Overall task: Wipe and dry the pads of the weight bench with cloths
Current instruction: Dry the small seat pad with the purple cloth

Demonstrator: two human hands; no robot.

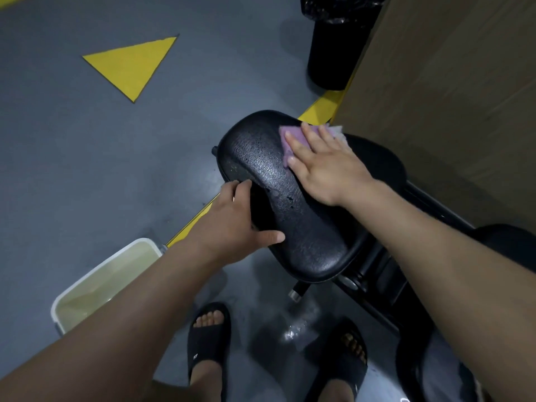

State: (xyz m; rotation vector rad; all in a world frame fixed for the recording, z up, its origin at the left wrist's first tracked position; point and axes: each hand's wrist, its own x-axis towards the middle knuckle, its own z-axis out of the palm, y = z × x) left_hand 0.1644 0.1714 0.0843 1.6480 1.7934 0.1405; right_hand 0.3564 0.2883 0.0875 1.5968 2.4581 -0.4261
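- Right hand (pixel 322 166) flat and open, fingers straight, pressing the purple cloth (pixel 293 131) onto the far end of the black pad (pixel 293 219)
- Left hand (pixel 232 224) gripping the pad's near-left edge, fingers curled over the rim, thumb lying on top, probably to steady it
- Pad mounted on a black frame, close beside a brown wall panel, above the grey floor (pixel 87 169)
- Handles, by the look, as firm padding under a pebbled vinyl skin: gives a little, does not fold; glossy in patches, probably wet, so likely slippery under a bare palm
- Best held at the rim, as now, leaving the top free for wiping
- Cloth soft, thin and light; bunches easily, so better pressed flat than pinched
- White tub (pixel 69 297) of yellowish water on the floor, just beside the left forearm
- No readable writing anywhere; only a small white mark on the left slipper (pixel 207 343), too small to make out
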